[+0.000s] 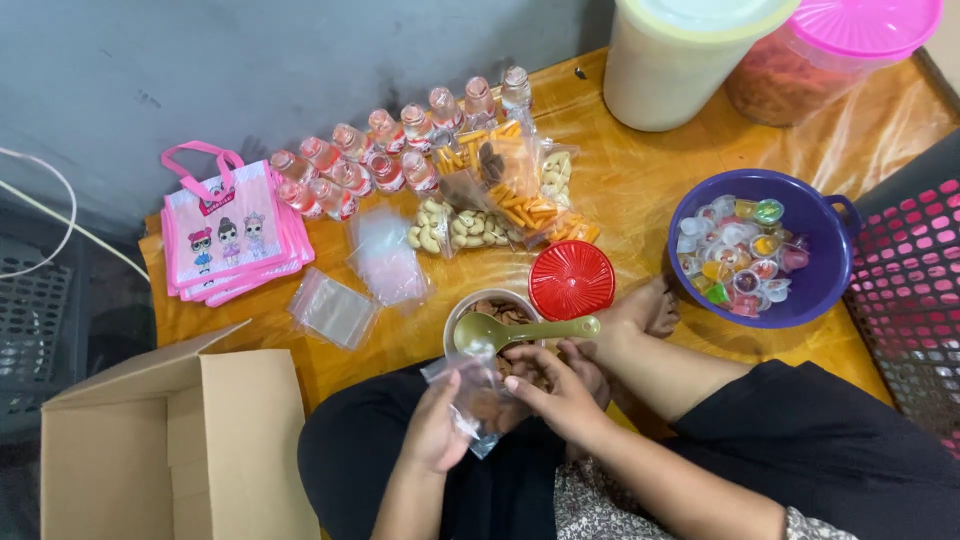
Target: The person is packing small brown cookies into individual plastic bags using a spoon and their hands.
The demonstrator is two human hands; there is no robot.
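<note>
Head view | left hand [435,430] pinches pouch [478,395] open | right hand [555,385] fingers pinch pouch rim | pouch partly filled | packed snack bags [500,205] stacked | empty pouches [335,308] remain

Your hands [500,400] are boxed in close: bowl [492,312] with spoon [500,332] dead ahead, red lid [571,279] and a foot [650,308] to the right. Open cardboard box [180,450] blocks left. Bare surface [640,190] between snack packets [500,205] and purple basin [830,270] is your gap
</note>
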